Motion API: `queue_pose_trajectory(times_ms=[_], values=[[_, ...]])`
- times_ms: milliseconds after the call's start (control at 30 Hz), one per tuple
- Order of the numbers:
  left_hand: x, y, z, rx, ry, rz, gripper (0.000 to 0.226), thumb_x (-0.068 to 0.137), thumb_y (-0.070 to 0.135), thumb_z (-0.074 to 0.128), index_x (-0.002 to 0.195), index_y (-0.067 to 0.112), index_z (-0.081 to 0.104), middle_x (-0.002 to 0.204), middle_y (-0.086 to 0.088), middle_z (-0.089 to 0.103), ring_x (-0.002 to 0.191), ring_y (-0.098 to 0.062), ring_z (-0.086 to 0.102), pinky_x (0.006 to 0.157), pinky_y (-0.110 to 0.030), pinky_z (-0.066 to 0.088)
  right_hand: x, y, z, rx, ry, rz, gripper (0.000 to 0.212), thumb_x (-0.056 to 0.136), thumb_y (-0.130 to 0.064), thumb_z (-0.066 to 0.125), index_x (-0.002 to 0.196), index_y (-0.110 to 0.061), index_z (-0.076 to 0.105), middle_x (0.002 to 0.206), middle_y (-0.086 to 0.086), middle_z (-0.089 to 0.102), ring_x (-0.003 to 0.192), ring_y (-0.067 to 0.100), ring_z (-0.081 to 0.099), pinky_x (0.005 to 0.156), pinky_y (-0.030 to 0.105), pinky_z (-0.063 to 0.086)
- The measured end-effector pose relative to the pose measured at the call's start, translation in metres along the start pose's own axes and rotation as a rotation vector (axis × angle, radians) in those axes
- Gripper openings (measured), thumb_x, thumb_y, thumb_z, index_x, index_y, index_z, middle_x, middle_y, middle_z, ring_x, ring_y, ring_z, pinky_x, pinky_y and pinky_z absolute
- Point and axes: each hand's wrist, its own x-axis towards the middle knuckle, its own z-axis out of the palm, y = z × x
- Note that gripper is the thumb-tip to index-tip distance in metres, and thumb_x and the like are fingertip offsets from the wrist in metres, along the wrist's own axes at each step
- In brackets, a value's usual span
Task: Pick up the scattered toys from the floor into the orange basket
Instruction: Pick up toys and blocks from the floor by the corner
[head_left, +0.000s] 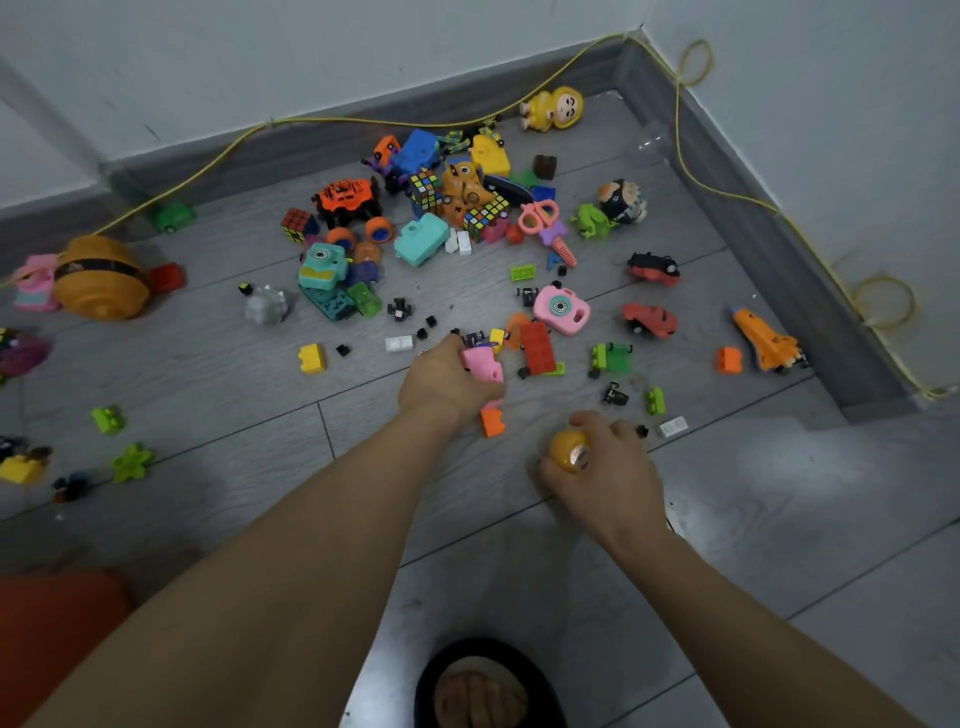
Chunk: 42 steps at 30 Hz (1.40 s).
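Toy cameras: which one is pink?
The pink toy camera, alone near the red block. The other two, and, are teal and sit farther back in the pile.

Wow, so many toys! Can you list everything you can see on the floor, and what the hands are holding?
toy cameras: four, pink, two teal, blue; middle and back of pile
puzzle cubes: at least three, multicoloured; back of pile
monster truck: one, orange and black; back left
building bricks: many, mixed colours; scattered all over
toy cars: two, red; right side
space shuttle: one, orange; far right
frog: one, green; back right
yellow doll: one; in the corner
yellow cord: one; along the walls
left hand: holds a pink toy
right hand: grips an orange ball
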Motion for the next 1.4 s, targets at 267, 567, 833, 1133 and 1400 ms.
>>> queue_pose_trajectory(times_ms=[267,567,833,1133,1400], values=[[-0.018,-0.028,-0.001,-0.078,0.029,0.127,0.039,0.062,0.026,0.085,0.075,0.011,0.051,0.07,-0.002,0.051,0.064,-0.016,0.042,0.053,-0.03,0.032,-0.001,-0.007,0.005,-0.05,-0.053,0.05,0.05,0.069,-0.046,0.071,0.111,-0.029,0.05,0.104,-0.001,0.039,0.081,0.025,0.05,0.067,0.032,0.04],[-0.025,-0.032,0.006,0.042,-0.002,0.376,0.046,0.06,0.045,0.081,0.069,0.024,0.041,0.074,0.005,0.047,0.066,-0.014,0.043,0.054,-0.031,0.036,0.007,-0.016,0.009,0.007,-0.01,0.052,0.047,0.062,-0.043,0.07,0.096,-0.028,0.042,0.097,-0.001,0.058,0.091,0.027,0.057,0.064,0.032,0.038],[-0.031,-0.019,0.011,0.301,-0.13,0.525,0.037,0.067,0.05,0.069,0.078,0.024,0.044,0.078,0.008,0.054,0.075,-0.019,0.053,0.058,-0.029,0.039,0.035,-0.006,0.003,0.199,0.051,0.151,0.047,0.062,-0.038,0.079,0.101,-0.026,0.056,0.094,0.005,0.067,0.09,0.03,0.062,0.07,0.038,0.052],[-0.029,-0.004,0.021,0.386,-0.228,0.585,0.047,0.07,0.045,0.07,0.108,0.027,0.048,0.097,0.003,0.058,0.087,-0.022,0.057,0.07,-0.036,0.05,0.052,0.0,0.001,0.248,0.035,0.202,0.037,0.064,-0.035,0.081,0.088,-0.02,0.056,0.085,0.001,0.064,0.081,0.026,0.061,0.066,0.033,0.048],[-0.022,-0.003,0.023,0.334,-0.347,0.485,0.029,0.073,0.04,0.071,0.096,0.023,0.065,0.091,0.0,0.052,0.086,-0.023,0.058,0.075,-0.037,0.052,0.056,-0.005,0.004,0.263,0.059,0.191,0.042,0.063,-0.032,0.081,0.094,-0.017,0.057,0.087,0.002,0.063,0.082,0.026,0.06,0.067,0.034,0.048]])
